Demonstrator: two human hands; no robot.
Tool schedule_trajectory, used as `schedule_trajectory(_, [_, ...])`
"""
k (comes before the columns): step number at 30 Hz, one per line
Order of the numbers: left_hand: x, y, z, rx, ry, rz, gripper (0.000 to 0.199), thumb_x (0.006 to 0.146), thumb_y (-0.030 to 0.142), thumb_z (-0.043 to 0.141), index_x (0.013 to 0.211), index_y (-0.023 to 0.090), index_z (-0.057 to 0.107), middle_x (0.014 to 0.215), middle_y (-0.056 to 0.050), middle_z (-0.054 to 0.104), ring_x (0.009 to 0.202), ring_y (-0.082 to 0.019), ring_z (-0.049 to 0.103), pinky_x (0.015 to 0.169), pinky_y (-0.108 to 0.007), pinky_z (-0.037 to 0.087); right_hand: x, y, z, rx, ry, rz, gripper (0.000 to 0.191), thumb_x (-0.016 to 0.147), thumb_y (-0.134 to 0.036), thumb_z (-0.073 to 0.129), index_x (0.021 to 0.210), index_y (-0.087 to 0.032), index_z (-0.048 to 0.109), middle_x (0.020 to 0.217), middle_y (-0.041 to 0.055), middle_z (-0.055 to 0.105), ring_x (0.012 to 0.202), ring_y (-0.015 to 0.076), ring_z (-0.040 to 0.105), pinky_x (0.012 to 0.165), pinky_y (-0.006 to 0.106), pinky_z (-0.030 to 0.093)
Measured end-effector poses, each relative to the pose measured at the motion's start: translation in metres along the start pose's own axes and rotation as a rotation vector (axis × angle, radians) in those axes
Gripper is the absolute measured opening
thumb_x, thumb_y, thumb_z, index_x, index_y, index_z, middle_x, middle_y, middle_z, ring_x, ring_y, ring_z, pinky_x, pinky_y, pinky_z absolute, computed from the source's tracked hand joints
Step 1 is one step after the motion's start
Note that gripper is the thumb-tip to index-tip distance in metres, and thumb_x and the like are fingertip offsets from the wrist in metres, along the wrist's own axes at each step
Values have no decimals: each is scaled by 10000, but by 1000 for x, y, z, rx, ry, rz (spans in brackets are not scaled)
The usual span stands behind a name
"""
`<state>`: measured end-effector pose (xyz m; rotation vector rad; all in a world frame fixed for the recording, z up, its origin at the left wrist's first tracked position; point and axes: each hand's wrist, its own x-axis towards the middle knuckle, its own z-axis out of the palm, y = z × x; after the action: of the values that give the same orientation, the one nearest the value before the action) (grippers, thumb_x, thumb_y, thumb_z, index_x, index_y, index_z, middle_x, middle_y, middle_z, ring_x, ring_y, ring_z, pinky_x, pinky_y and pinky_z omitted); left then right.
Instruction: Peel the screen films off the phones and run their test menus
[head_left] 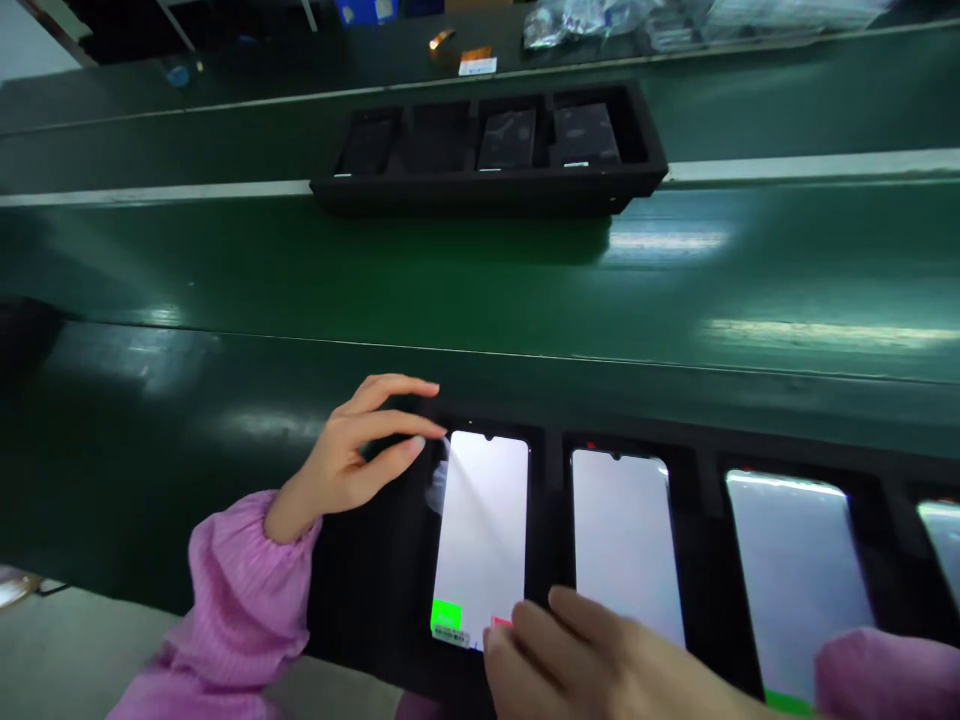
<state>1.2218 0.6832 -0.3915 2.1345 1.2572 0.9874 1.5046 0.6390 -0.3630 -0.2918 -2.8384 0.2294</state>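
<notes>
A phone with a lit white screen (484,530) lies in a black tray (551,500), a green box and a barcode label at its lower edge. My left hand (360,445), in a pink sleeve, has its fingers stretched out and apart, the fingertips at the phone's upper left corner. Beside that corner shows a clear scrap of film (437,487); whether a finger touches it I cannot tell. Over the phone's lower right corner my right hand (577,655) is curled, its fingertips pressed together near a red mark. What they pinch, if anything, is hidden.
More lit phones, a second phone (626,540) and a third phone (799,570), lie to the right. Across the green belt (450,280) stands another black foam tray (487,190) with dark phones in some slots. Clear plastic bags (600,22) lie at the back.
</notes>
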Motion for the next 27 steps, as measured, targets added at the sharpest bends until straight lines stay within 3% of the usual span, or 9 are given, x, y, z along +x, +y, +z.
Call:
schedule_trajectory(3, [2, -4, 17, 122, 35, -2, 284, 1068, 262, 519, 1138, 266, 794, 1432, -84, 666, 1334, -237, 601, 1136, -462, 512, 9, 35, 0, 272, 14, 137, 225, 926, -46, 565, 797, -199, 667, 751, -11, 590, 590, 132, 482, 505, 324, 354])
schedule_trajectory(5, [-1, -7, 25, 205, 33, 38, 297, 1075, 309, 510, 1127, 269, 800, 1508, -90, 614, 1397, -271, 552, 1182, -515, 454, 15, 65, -4, 527, 58, 391, 193, 974, -122, 571, 889, -205, 722, 781, -10, 624, 599, 109, 514, 532, 281, 392])
schedule_trajectory(8, [-7, -10, 31, 285, 35, 73, 318, 1081, 340, 490, 1171, 270, 787, 1606, -101, 530, 1451, -307, 508, 1249, -594, 338, 20, 102, -15, 857, 166, 775, 198, 951, -397, 713, 920, -205, 749, 695, -18, 601, 581, 110, 500, 511, 260, 376])
schedule_trajectory(11, [-10, -13, 34, 259, 48, 62, 354, 1095, 334, 445, 1188, 264, 778, 1610, -94, 528, 1458, -301, 505, 1267, -592, 309, 17, 120, -26, 938, 300, 1006, 318, 852, -489, 826, 899, -187, 738, 647, -28, 552, 539, 90, 420, 470, 263, 285])
schedule_trajectory(17, [-9, -15, 37, 167, 91, 68, 371, 1106, 318, 419, 1146, 226, 777, 1520, -103, 600, 1404, -262, 548, 1212, -516, 423, 6, 119, -29, 883, 450, 1047, 219, 882, -389, 802, 906, -187, 719, 722, -10, 575, 547, 67, 400, 467, 274, 258])
schedule_trajectory(22, [-15, -13, 42, 85, 196, 50, 377, 1111, 352, 415, 1167, 209, 759, 1519, -120, 577, 1359, -250, 587, 1157, -469, 508, 3, 115, -29, 824, 451, 1029, 231, 895, -406, 795, 927, -198, 700, 801, 4, 618, 581, 74, 441, 474, 261, 323])
schedule_trajectory(27, [-19, -10, 46, 124, 287, -23, 457, 1122, 440, 345, 1061, 216, 739, 1398, -108, 632, 1318, -229, 612, 1144, -454, 544, 8, 102, -35, 743, 442, 991, 178, 891, -358, 777, 924, -195, 715, 799, -1, 624, 606, 78, 494, 495, 254, 368])
